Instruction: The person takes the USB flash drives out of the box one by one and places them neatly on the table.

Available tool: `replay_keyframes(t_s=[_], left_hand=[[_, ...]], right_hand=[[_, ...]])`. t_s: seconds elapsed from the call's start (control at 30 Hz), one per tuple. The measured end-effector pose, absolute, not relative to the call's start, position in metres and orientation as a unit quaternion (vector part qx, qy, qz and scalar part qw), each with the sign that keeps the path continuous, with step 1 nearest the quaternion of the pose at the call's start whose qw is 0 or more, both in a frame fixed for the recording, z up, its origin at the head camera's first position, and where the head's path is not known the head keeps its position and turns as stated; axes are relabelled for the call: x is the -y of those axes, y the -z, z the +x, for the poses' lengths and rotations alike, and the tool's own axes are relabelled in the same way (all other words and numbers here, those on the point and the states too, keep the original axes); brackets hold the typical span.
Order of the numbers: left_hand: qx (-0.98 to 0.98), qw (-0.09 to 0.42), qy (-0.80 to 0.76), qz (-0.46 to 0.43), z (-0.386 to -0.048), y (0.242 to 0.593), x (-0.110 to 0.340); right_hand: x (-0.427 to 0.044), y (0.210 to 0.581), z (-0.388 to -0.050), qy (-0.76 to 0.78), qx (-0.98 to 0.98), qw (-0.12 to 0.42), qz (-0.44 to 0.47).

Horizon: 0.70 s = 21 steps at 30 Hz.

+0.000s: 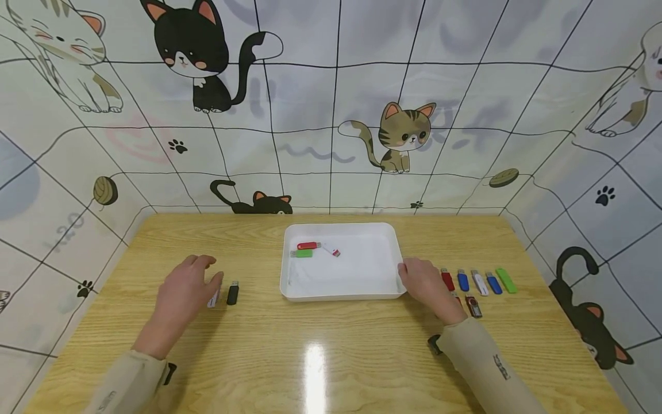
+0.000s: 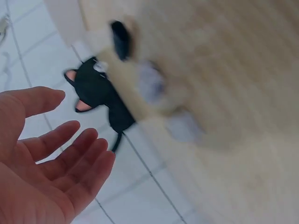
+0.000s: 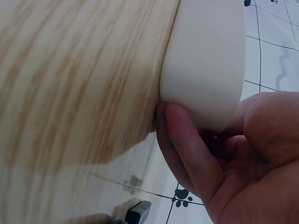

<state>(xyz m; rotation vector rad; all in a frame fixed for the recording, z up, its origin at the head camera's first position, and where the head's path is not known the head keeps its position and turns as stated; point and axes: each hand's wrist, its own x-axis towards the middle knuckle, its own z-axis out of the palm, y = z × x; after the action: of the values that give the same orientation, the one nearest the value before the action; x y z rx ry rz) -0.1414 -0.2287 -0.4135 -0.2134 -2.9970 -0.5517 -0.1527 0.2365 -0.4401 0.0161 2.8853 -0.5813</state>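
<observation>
My right hand (image 1: 425, 283) grips the right edge of a white tray (image 1: 341, 290), its fingertips low on the outer wall in the right wrist view. In the tray's left half lie a red USB stick (image 1: 307, 245), a green USB stick (image 1: 302, 253) and a white-and-red USB stick (image 1: 332, 250). Left of the tray, my left hand (image 1: 182, 289) is held over the table, fingers loosely bent and holding nothing. Close to it are a black USB stick (image 1: 233, 293) and a whitish one (image 1: 214, 299), partly hidden by the hand. The left wrist view blurs two pale sticks (image 2: 151, 83).
Right of the right hand several USB sticks lie in rows, among them a blue one (image 1: 462, 280), a green one (image 1: 506, 280) and a dark red-and-silver one (image 1: 473, 306). The wooden table (image 1: 269, 351) meets cat-patterned curtains (image 1: 310, 149) at the back and sides.
</observation>
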Motion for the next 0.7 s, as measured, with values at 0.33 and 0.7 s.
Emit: replay_keyframes(t_s=[0.33,0.7], left_hand=[[0.968,0.086,0.199,-0.13,-0.151,0.397,0.165],[0.962,0.064,0.17,-0.202,-0.168,0.402,0.104]], right_hand=[[-0.237,0.442,-0.154,0.193,-0.975,0.104,0.015],[-0.236,0.441,-0.154,0.196,-0.975,0.105,0.015]])
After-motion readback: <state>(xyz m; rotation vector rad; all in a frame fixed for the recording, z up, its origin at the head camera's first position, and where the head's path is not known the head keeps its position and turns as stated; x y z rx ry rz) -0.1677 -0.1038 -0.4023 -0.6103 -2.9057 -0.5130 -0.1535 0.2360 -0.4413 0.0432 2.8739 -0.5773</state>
